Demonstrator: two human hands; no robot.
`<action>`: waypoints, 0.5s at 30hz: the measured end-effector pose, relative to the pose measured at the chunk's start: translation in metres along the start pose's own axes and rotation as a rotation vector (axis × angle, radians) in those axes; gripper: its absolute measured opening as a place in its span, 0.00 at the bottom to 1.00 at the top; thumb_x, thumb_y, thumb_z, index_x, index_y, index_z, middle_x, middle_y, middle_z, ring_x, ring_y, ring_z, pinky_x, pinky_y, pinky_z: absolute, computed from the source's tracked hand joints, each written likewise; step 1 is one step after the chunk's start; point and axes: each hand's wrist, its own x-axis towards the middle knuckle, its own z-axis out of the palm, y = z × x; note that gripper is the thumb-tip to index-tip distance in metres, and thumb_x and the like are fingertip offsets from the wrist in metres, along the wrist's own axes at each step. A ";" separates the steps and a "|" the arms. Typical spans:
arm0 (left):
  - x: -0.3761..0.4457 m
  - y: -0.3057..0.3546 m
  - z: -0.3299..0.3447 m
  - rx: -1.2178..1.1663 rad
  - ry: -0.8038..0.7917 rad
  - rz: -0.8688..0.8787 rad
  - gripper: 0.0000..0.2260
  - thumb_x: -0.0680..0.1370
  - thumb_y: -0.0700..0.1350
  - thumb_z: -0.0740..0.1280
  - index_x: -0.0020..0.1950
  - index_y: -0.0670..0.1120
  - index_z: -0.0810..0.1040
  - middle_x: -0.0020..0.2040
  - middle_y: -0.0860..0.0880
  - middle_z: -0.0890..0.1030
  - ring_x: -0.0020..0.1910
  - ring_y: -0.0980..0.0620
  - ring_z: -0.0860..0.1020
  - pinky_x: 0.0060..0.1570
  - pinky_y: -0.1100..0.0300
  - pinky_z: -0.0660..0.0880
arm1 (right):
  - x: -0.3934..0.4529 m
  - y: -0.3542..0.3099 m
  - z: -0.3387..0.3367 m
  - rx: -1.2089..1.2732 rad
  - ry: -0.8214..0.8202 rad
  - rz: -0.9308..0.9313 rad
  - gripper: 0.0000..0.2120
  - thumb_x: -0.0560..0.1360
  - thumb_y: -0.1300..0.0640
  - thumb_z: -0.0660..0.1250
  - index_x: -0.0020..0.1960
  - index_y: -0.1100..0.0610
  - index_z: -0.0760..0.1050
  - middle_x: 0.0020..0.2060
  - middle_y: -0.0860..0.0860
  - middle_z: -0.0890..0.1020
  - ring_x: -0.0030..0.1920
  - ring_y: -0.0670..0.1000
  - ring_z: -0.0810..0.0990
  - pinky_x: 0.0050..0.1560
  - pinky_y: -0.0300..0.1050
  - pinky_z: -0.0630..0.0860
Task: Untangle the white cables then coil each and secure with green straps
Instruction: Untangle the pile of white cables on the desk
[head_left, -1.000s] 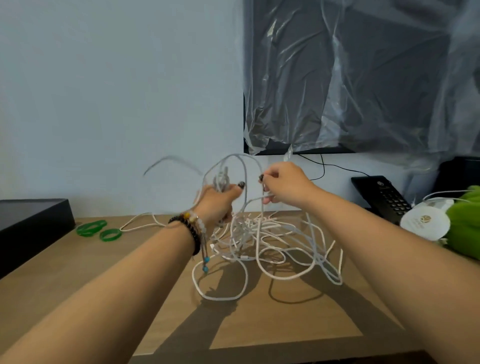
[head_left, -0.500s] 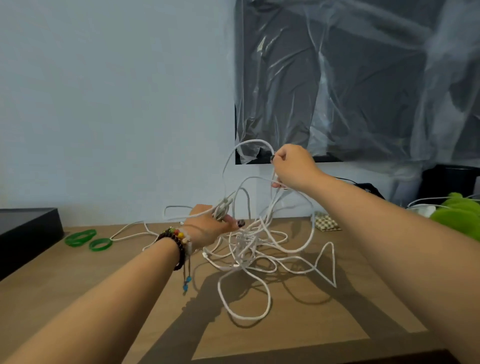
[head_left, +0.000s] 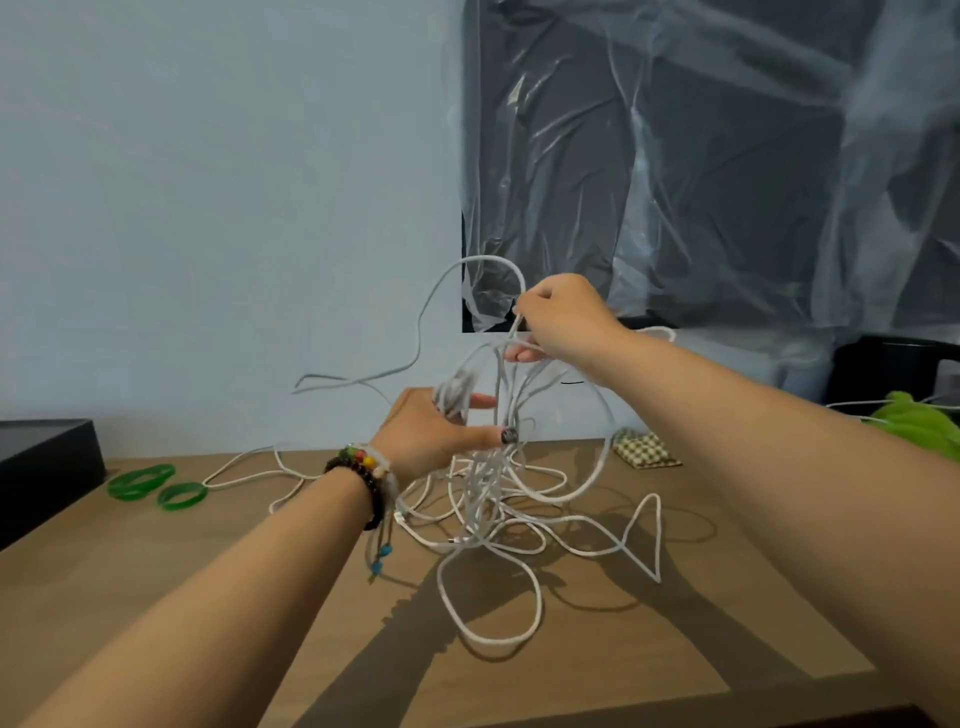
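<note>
Above the wooden table (head_left: 156, 597), the tangled white cables (head_left: 483, 493) hang partly lifted (their lower loops lie on the wood). The left hand (head_left: 426, 434) grips a bundle of strands; the right hand (head_left: 561, 317), higher, pinches one strand. Two green straps (head_left: 156, 488) lie well left, near a black box (head_left: 41, 467).

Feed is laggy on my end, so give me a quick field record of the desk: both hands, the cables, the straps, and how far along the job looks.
left hand: grips a bunch of cable strands, raised above the desk
right hand: pinches one strand, held higher than the left
white cables: tangled; part lifted, loops lying on the wooden desk
green straps: two, loose on the desk far left, untouched
progress: no cable coiled or strapped yet
</note>
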 end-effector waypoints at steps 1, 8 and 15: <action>0.001 -0.002 0.007 0.063 -0.004 -0.006 0.14 0.66 0.47 0.80 0.49 0.49 0.83 0.29 0.54 0.76 0.25 0.57 0.71 0.26 0.65 0.70 | 0.001 -0.002 0.002 0.009 -0.012 0.003 0.16 0.81 0.61 0.57 0.51 0.74 0.76 0.30 0.57 0.76 0.37 0.60 0.85 0.46 0.55 0.83; 0.011 -0.015 0.036 0.281 0.095 0.155 0.11 0.71 0.46 0.75 0.33 0.46 0.77 0.30 0.51 0.78 0.30 0.54 0.76 0.32 0.60 0.75 | 0.008 -0.005 -0.005 0.036 0.040 0.070 0.12 0.80 0.62 0.55 0.52 0.67 0.75 0.39 0.62 0.81 0.35 0.57 0.85 0.40 0.49 0.84; 0.010 -0.027 0.022 0.180 0.188 0.186 0.08 0.71 0.47 0.74 0.36 0.45 0.80 0.34 0.43 0.81 0.38 0.43 0.81 0.43 0.46 0.80 | 0.022 0.020 -0.023 0.071 0.145 0.213 0.14 0.80 0.62 0.56 0.61 0.67 0.70 0.35 0.63 0.81 0.28 0.53 0.83 0.27 0.40 0.77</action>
